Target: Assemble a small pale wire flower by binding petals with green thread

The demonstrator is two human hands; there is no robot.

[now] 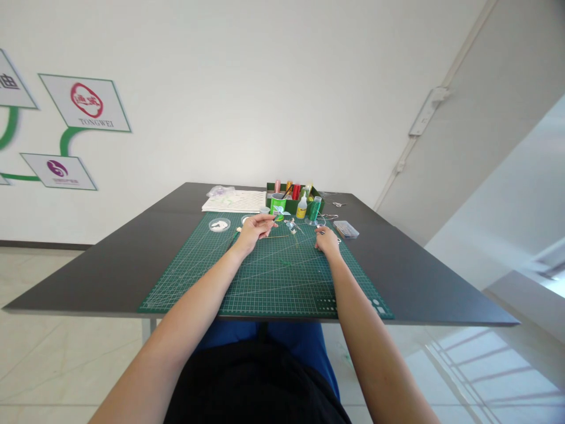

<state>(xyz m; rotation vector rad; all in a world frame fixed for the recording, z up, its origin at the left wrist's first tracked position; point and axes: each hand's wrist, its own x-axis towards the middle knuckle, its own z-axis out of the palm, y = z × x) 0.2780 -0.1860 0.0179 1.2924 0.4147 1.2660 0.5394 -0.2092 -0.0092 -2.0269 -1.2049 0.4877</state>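
Between the fingertips of my left hand [256,228] is a small pale blue flower-like piece [281,210], held up over the green cutting mat [273,288]. My right hand [327,240] is low at the mat's right side, its fingers closed. A bit of something shiny shows at its fingertips and a pale loop beside the palm, too small to identify. More small pale blue pieces [291,225] lie on the mat between my hands. A thin tan stick [276,237] lies beside my left hand.
Behind the hands stand a bright green can [278,204], a yellow glue bottle [302,207], a green thread spool [315,207] and a dark green box [289,206] of spools. A round dish [219,225], white sheets [238,201], a clear case [346,229] and scissors [339,204] lie around.
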